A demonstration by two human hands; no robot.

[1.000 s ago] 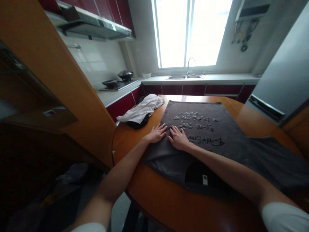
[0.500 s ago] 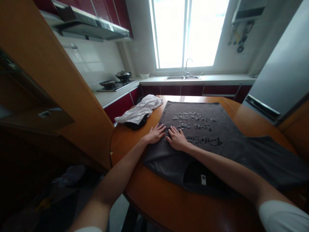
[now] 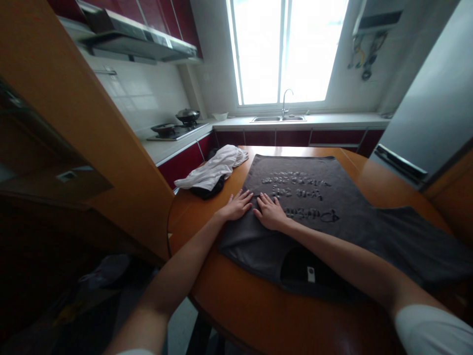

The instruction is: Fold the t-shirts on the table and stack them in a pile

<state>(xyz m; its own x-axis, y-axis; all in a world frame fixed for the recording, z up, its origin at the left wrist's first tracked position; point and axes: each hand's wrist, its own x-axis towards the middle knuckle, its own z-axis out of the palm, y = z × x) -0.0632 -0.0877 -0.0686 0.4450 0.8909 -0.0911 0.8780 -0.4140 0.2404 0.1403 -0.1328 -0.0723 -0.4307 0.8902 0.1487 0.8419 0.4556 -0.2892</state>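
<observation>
A dark grey shirt [image 3: 354, 227] with raised lettering lies spread on the wooden table [image 3: 236, 296], its neck opening and white label toward me. One sleeve stretches out to the right; at the left side the cloth looks folded over. My left hand [image 3: 237, 204] rests flat on the shirt's left edge, fingers stretched. Just beside it, my right hand [image 3: 270, 212] lies flat on the cloth near the lettering, its fingers spread. Neither hand grips anything.
A heap of white and black clothes [image 3: 218, 170] lies at the table's far left. Behind are a stove with a lidded pan [image 3: 187, 116] and a sink [image 3: 279, 119] under the window. A fridge [image 3: 417, 103] stands at the right, a wooden panel [image 3: 111, 148] at the left.
The view has shifted very slightly. Both hands stay in the same places on the shirt, and the shirt looks unchanged.
</observation>
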